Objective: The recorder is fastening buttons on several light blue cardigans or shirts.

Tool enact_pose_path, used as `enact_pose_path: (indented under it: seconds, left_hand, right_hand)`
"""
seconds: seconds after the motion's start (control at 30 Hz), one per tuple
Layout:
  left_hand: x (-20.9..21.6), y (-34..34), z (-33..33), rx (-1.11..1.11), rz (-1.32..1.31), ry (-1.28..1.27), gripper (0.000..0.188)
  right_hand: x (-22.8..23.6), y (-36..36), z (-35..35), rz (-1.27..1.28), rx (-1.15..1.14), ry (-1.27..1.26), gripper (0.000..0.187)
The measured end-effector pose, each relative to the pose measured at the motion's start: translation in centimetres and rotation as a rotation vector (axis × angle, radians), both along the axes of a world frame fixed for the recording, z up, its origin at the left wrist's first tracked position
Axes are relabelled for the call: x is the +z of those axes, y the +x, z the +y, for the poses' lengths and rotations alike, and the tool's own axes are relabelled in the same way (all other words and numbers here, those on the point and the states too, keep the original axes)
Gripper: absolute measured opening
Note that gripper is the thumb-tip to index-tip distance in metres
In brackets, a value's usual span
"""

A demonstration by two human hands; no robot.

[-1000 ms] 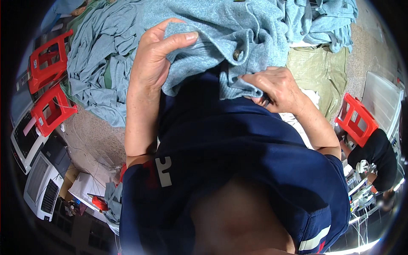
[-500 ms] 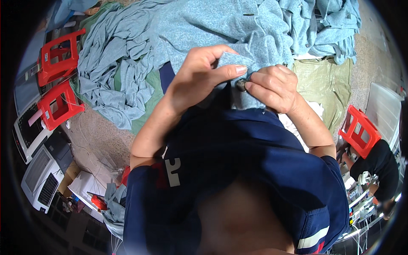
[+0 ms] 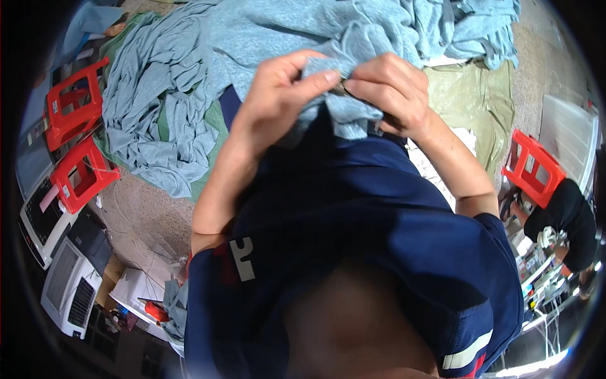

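A light blue knitted cardigan (image 3: 271, 35) spreads out in front of me, its near edge gathered up close to my body. My left hand (image 3: 274, 98) is closed on a fold of the knit, thumb on top. Just to its right, my right hand (image 3: 394, 91) pinches the same edge, fingers curled in. Between the two thumbs a dark, shiny button (image 3: 341, 88) shows partly; the fingertips and folded knit hide the rest of it.
More blue knitted garments (image 3: 158, 95) lie heaped at the left, over green sheeting. Olive sheeting (image 3: 470, 101) is at the right. Red stools (image 3: 76, 101) stand on the left, another red stool (image 3: 533, 167) on the right. A person in black (image 3: 562, 224) is at the far right.
Both hands have moved up and slightly left with the knit edge. My right fingers have shifted over the button, which now shows less. The knit between the hands is more bunched.
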State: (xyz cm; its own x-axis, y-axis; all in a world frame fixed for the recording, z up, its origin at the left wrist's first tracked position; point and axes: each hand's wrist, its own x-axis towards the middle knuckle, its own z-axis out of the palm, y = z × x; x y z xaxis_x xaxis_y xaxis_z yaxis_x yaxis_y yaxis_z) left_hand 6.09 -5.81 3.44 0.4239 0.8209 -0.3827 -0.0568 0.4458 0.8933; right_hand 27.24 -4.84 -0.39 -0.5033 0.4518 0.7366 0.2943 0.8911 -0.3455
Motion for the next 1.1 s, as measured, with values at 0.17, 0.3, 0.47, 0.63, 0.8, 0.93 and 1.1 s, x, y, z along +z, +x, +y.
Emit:
enact_pose_path:
  seconds: [0.17, 0.3, 0.47, 0.63, 0.8, 0.93, 1.1]
  left_hand:
    - [1.0, -1.4, 0.8, 0.080, 0.087, 0.175, 0.026]
    - [1.4, -2.1, 1.1, 0.141, 0.041, 0.329, 0.029]
    - [1.6, -3.6, 1.9, 0.047, 0.118, 0.501, 0.026]
    - [2.2, -3.7, 1.5, 0.030, 0.220, 0.738, 0.023]
    - [1.5, -3.7, 1.1, 0.101, 0.290, 0.863, 0.020]
    - [1.0, -3.5, 0.8, 0.127, 0.254, 0.849, 0.021]
    - [0.8, -3.0, 1.3, 0.104, 0.378, 1.392, 0.023]
  right_hand:
    - [2.2, -2.0, 0.9, -0.011, -0.105, -0.048, 0.011]
    - [5.5, -3.2, 1.4, 0.078, -0.007, -0.225, 0.023]
    - [6.0, -3.8, 1.0, 0.064, -0.042, -0.293, 0.025]
    - [6.3, -5.2, 0.9, 0.358, -0.004, -0.505, 0.023]
    - [5.4, -4.5, 0.5, 0.141, -0.023, -0.696, 0.022]
    - [3.3, -5.2, 0.2, 0.167, -0.109, -0.604, 0.028]
    - [3.2, -5.1, 0.2, 0.253, -0.111, -0.582, 0.023]
